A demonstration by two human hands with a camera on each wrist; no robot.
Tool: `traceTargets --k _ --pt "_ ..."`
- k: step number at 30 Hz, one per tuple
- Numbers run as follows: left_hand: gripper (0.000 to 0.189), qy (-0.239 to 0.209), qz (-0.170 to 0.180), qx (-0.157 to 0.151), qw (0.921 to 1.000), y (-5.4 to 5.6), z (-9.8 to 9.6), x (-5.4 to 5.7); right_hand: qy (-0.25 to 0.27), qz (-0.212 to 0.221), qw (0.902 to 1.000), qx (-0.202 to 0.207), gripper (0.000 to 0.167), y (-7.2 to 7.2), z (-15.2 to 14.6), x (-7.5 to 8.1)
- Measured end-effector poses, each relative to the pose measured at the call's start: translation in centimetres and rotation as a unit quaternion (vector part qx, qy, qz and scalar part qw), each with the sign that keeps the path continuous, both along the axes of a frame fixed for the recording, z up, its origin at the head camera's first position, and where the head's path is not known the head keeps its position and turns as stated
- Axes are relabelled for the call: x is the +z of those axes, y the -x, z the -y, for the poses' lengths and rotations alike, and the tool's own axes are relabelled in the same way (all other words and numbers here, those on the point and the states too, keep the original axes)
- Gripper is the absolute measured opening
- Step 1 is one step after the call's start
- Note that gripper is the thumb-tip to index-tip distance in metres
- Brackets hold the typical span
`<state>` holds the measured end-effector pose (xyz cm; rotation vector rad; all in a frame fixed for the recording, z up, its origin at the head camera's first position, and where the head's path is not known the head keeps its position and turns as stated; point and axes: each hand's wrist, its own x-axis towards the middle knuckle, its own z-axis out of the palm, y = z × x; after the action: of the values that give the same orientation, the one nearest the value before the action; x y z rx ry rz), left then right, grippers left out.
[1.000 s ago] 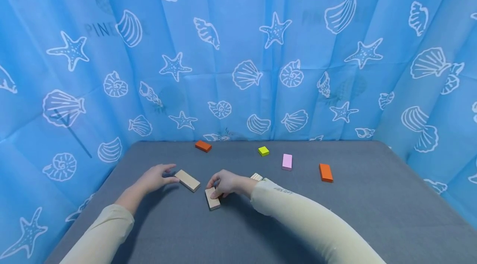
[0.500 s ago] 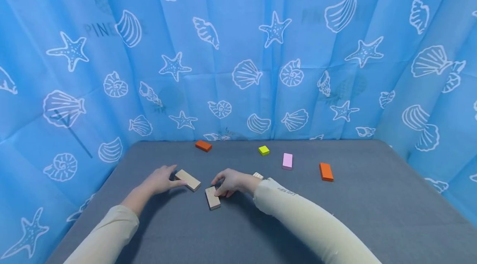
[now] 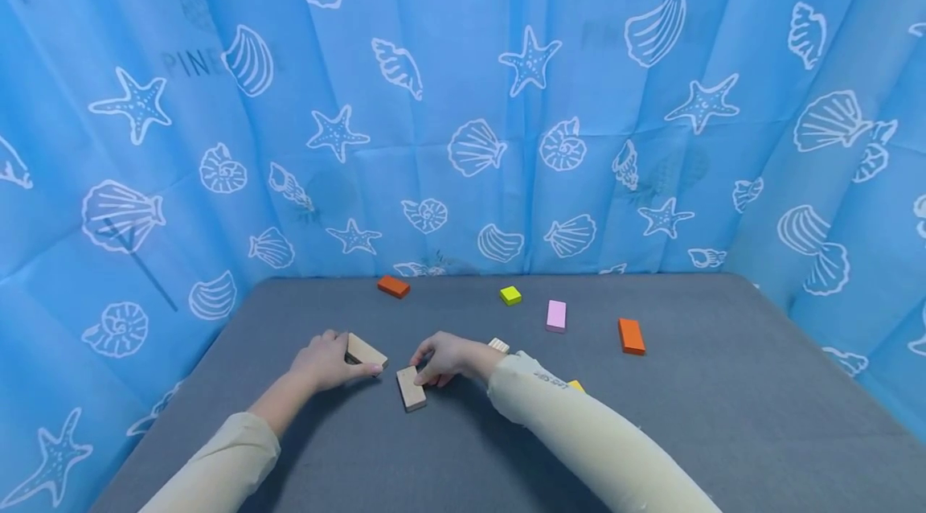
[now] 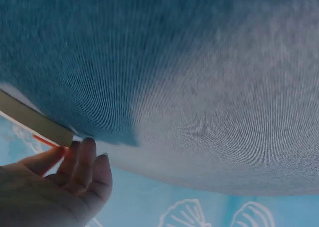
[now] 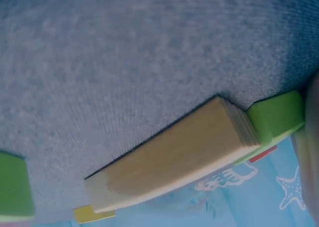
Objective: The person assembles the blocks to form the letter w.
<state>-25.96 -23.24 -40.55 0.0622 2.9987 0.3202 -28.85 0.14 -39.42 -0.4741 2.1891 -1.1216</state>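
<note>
Two plain wooden blocks lie on the grey cloth in the head view. The left hand [image 3: 325,362] holds the left wooden block [image 3: 367,350] at its near end, thumb on the front side. In the left wrist view, that hand's thumb and fingers [image 4: 85,160] meet the end of the wooden block [image 4: 37,121]. My right hand [image 3: 443,357] grips the right wooden block [image 3: 411,391] at its far right corner, between thumb and forefinger. A small gap separates the two blocks. Only a sliver of the right hand shows in the right wrist view.
Toward the back lie a red block [image 3: 394,286], a yellow-green block [image 3: 510,295], a pink block [image 3: 556,316] and an orange block [image 3: 632,336]. A ridged wooden block [image 5: 172,157] and a green block [image 5: 276,115] sit near the right wrist. A blue curtain [image 3: 463,95] surrounds the table.
My left hand has moved right and closed onto the left wooden block's end. The right hand has shifted slightly at the right block, which stays in about the same place.
</note>
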Motion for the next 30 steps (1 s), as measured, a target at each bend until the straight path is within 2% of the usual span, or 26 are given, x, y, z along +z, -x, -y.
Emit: traceTargets --k 6,12,17,21,26,30 --pt "0.107 0.015 -0.021 0.007 0.9996 -0.1 -0.6 -0.5 0.001 -0.004 1.0000 0.002 0.018 0.0 0.0 0.1" --pt "0.103 0.021 -0.023 0.020 0.9993 0.2 -0.7 -0.8 0.006 0.004 1.0000 0.005 0.019 0.1 0.1 -0.2" --pt "0.098 -0.017 -0.029 0.024 0.9991 -0.2 -0.3 -0.5 0.012 0.017 0.9998 0.002 0.019 0.2 0.2 -0.3" --pt "0.096 -0.047 -0.048 0.000 0.9977 -1.3 0.3 0.2 0.016 0.019 0.9997 -0.001 0.020 0.1 0.2 -0.2" --pt "0.093 -0.031 -0.081 -0.048 0.9950 -3.6 0.4 0.7 0.019 0.020 0.9996 -0.005 0.020 0.1 0.0 -0.2" --pt "0.090 -0.029 -0.097 -0.086 0.9912 -5.5 -0.2 0.9 0.019 0.021 0.9996 -0.008 0.019 0.2 0.0 -0.2"
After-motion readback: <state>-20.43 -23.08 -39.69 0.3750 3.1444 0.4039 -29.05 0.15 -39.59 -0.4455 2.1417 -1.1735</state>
